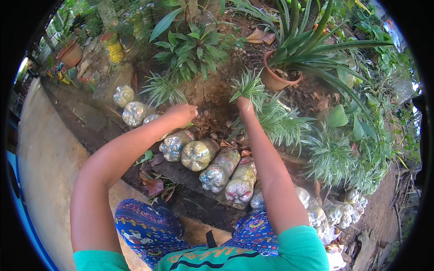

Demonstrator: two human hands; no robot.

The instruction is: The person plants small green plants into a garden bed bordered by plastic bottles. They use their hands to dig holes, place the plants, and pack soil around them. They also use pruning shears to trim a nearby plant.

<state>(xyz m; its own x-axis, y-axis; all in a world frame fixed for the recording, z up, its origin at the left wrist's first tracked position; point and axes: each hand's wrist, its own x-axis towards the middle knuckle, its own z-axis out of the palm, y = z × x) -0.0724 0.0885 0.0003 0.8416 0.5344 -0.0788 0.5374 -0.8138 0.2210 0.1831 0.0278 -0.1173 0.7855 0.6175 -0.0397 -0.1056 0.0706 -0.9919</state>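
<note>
My left hand reaches over the bare brown soil, its fingers curled together and nothing visible in them. A small spider plant with green and white striped leaves grows just beyond that hand. My right hand is low among spider plant leaves. A tuft of spider plant covers its fingers, so their grip is hidden. Thicker spider plants spread to the right of the wrist. Below both hands, plastic bottles packed with scraps lie side by side along the bed's edge.
A terracotta pot with a long-leaved plant leans behind my right hand. A broad-leaved plant stands at the back. Dry leaves lie near my knees. A concrete path runs along the left, and another clay pot sits far left.
</note>
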